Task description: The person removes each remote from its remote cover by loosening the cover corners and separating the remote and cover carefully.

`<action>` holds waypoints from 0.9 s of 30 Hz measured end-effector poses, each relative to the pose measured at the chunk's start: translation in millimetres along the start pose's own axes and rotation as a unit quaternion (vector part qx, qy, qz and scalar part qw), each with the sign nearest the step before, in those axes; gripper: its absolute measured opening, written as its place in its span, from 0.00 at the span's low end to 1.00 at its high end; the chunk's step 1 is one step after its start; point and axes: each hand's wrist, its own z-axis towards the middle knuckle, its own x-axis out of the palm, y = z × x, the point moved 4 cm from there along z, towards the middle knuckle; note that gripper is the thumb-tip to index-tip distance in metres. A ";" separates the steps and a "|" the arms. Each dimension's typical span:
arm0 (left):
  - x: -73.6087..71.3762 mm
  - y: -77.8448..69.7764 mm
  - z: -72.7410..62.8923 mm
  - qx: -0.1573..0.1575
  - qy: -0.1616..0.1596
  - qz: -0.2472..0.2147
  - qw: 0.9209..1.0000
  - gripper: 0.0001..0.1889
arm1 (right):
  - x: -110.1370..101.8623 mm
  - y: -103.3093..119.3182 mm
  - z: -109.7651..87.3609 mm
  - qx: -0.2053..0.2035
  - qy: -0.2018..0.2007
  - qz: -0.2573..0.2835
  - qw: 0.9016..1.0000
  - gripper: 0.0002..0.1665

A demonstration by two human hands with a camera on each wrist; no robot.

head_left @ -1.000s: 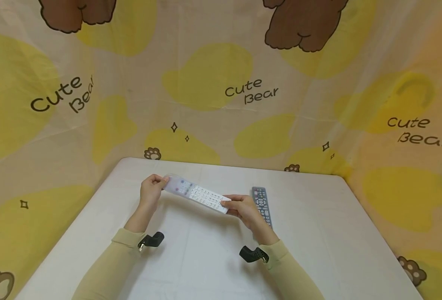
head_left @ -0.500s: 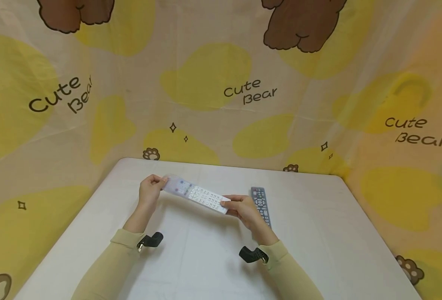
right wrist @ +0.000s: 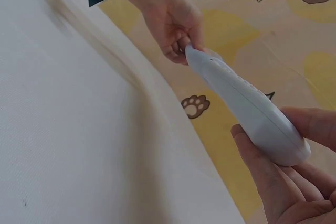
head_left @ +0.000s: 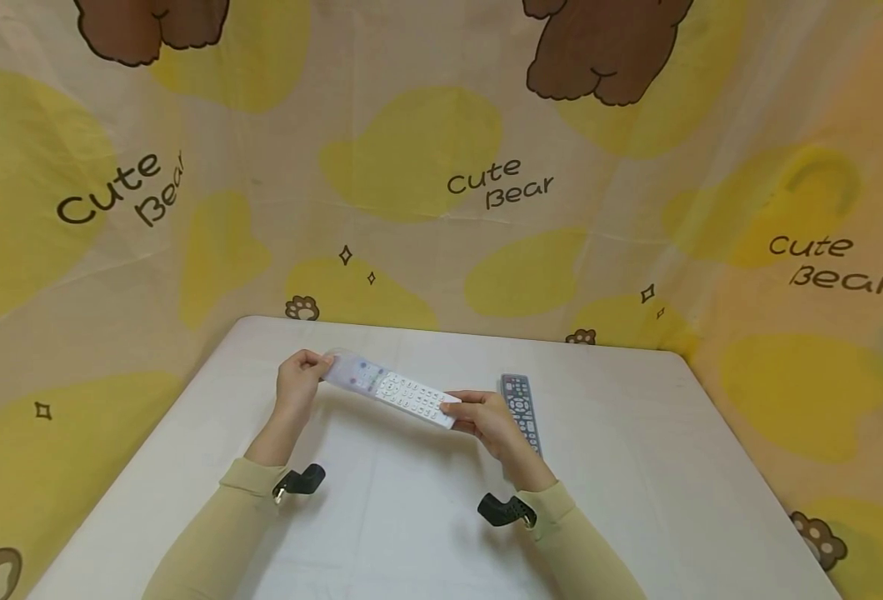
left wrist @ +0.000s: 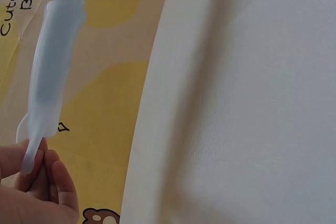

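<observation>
A white remote control (head_left: 419, 402) is held above the table, slanting down to the right in the head view. Its left part lies inside a translucent sleeve (head_left: 350, 372); the buttons on the right part are bare. My left hand (head_left: 299, 383) pinches the sleeve's far left end between thumb and fingers. In the left wrist view, a loose flap of the sleeve (left wrist: 50, 66) hangs at those fingertips. My right hand (head_left: 492, 423) grips the bare right end of the remote. The right wrist view shows thumb and fingers on opposite faces of the remote (right wrist: 257, 116).
A dark grey remote control (head_left: 520, 404) lies on the white table (head_left: 621, 450) just behind my right hand, which partly hides it. Patterned yellow cloth (head_left: 411, 150) hangs behind the table and at both sides. Black wrist cameras (head_left: 302, 480) jut inward from both sleeves.
Hardly anything differs. The head view has shifted very slightly, and both hands keep the same hold on the remote and its sleeve.
</observation>
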 end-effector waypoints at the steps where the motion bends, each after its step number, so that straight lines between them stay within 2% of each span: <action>1: 0.1 0.1 -0.1 0.000 0.001 0.000 1.000 0.08 | -0.2 -0.2 0.0 0.000 -0.001 -0.002 1.000 0.23; 27: -0.9 -4.9 -3.6 -0.001 0.005 -0.007 1.000 0.08 | -3.3 -1.9 -1.6 0.006 -0.007 -0.009 1.000 0.24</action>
